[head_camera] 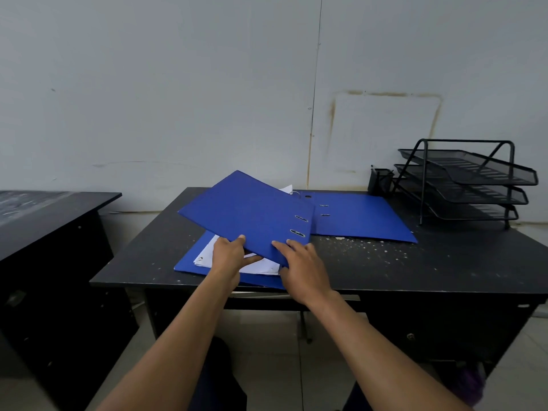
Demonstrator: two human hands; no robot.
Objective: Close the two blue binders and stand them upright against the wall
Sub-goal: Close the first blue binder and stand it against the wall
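A black table [370,262] stands against a pale grey wall [178,84], its top flecked with white specks and crumbs, thickest toward the middle right. A vertical seam runs down the wall above the table's back edge, and to its right a brownish rectangular stain outlines a bare patch.

On the table lie two blue binders. The near binder [249,215] is half open: its bottom cover lies flat at the front edge with white papers [261,265] on it, while its top cover is lifted and tilted. The left hand [228,256] has its grip closed on the near edge of that raised cover, thumb on top, fingers beneath. The right hand [302,268] pinches the same edge near the corner, by the two metal slots. The far binder [358,218] lies open and flat behind it, reaching toward the wall.

At the back right corner stands a black mesh three-tier tray [468,179], with a small black pen holder [381,180] just beside it. A second dark table [44,221] sits to the left, apart from the first. Pale floor tiles [267,327] show below.
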